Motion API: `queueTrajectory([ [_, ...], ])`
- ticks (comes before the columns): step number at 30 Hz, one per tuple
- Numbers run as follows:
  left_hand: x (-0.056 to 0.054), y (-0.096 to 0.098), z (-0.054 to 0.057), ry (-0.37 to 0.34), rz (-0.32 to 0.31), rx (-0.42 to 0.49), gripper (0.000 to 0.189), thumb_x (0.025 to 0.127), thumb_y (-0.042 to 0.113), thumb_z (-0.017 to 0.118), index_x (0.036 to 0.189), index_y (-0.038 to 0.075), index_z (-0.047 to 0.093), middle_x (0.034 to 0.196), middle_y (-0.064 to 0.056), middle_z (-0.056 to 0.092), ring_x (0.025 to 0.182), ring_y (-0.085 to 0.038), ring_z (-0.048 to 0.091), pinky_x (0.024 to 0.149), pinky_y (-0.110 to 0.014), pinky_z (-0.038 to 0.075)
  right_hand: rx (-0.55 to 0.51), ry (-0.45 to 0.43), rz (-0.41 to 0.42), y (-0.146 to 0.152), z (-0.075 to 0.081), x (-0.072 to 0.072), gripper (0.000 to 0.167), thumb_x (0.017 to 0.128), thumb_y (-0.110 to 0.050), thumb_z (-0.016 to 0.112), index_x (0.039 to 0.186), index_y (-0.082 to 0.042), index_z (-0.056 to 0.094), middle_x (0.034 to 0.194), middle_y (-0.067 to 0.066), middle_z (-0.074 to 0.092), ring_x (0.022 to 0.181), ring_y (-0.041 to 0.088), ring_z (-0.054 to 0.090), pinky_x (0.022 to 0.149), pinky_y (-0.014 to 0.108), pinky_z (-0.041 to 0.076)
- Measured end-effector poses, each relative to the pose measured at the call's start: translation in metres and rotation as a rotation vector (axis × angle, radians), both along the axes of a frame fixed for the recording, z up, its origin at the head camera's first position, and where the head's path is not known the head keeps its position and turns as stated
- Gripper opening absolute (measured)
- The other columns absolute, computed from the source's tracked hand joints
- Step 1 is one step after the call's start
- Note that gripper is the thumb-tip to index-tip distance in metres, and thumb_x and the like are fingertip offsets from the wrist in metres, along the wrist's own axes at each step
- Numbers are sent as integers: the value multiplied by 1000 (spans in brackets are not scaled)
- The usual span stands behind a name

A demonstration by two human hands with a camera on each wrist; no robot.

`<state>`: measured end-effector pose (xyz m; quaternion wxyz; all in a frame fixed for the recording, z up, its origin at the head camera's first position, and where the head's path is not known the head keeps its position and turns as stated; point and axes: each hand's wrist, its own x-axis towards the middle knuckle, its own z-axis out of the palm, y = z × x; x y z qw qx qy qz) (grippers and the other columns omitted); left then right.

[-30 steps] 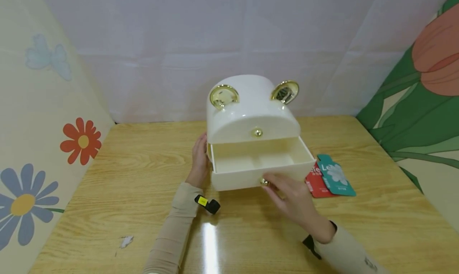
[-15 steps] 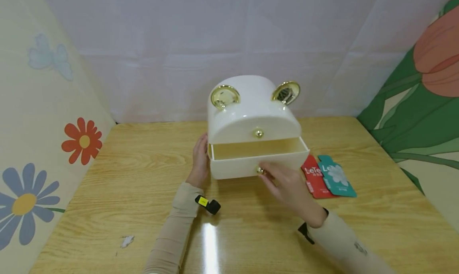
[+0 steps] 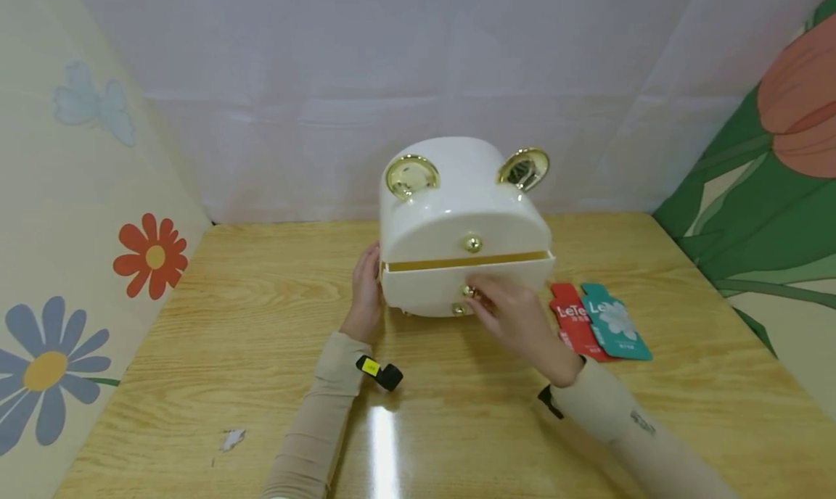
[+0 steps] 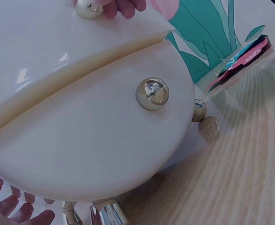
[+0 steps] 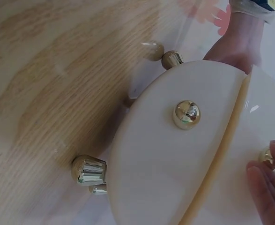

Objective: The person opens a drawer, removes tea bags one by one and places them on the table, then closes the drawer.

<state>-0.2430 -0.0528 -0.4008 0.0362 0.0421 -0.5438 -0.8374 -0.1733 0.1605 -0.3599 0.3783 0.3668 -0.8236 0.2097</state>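
A glossy white drawer box (image 3: 460, 194) with gold ears stands on the table. Its middle drawer (image 3: 418, 289) sticks out a little, leaving a narrow gap along the top. With thumb and fingers my right hand (image 3: 516, 321) pinches that drawer's gold knob (image 5: 267, 158). My left hand (image 3: 364, 296) rests against the left side of the box, partly hidden behind it; its spread fingers (image 4: 22, 212) show in the left wrist view. Below the pulled drawer, a rounded bottom panel (image 5: 160, 150) bears another gold knob (image 5: 187, 115).
To the right of the box lie a red card (image 3: 575, 325) and a teal card (image 3: 617, 321), overlapping. A torn white scrap (image 3: 232, 439) marks the table (image 3: 215, 325) at front left. A white cloth (image 3: 294, 122) hangs behind, and flower-printed panels flank both sides.
My right hand has moved away from me, sliding the middle drawer from well out to nearly in. The bottom knob has come into view in the head view. My left hand has stayed put.
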Motion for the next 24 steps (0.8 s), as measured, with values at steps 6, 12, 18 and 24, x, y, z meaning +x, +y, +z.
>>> queueTrajectory([
  [6, 0, 0, 0, 2, 4, 25, 37, 95, 24, 44, 127, 5, 48, 124, -8, 51, 114, -18, 47, 92, -33, 39, -18, -28, 33, -1, -1, -8, 33, 92, -27, 54, 92, 5, 62, 71, 12, 62, 57, 19, 58, 48, 29, 49],
  [12, 0, 1, 0, 6, 6, 41, 36, 95, 24, 44, 125, 6, 50, 118, -5, 55, 107, -16, 50, 86, -29, 42, -19, -44, 16, -1, 0, -10, 29, 66, 0, 77, 90, 3, 62, 70, 10, 61, 57, 17, 56, 49, 28, 47],
  [18, 0, 2, -1, 4, 11, 61, 34, 94, 24, 45, 123, 6, 51, 110, -1, 57, 101, -13, 53, 81, -25, 44, -14, -48, 3, -1, -1, -12, 29, 67, 1, 77, 91, 3, 61, 73, 12, 62, 56, 19, 57, 48, 28, 48],
  [24, -1, 1, -1, 1, 16, 46, 33, 94, 24, 45, 122, 7, 52, 104, 3, 58, 95, -11, 54, 77, -24, 45, -19, -50, 2, -2, -2, -15, 29, 66, 2, 76, 90, 4, 60, 70, 11, 62, 55, 18, 57, 48, 28, 48],
])
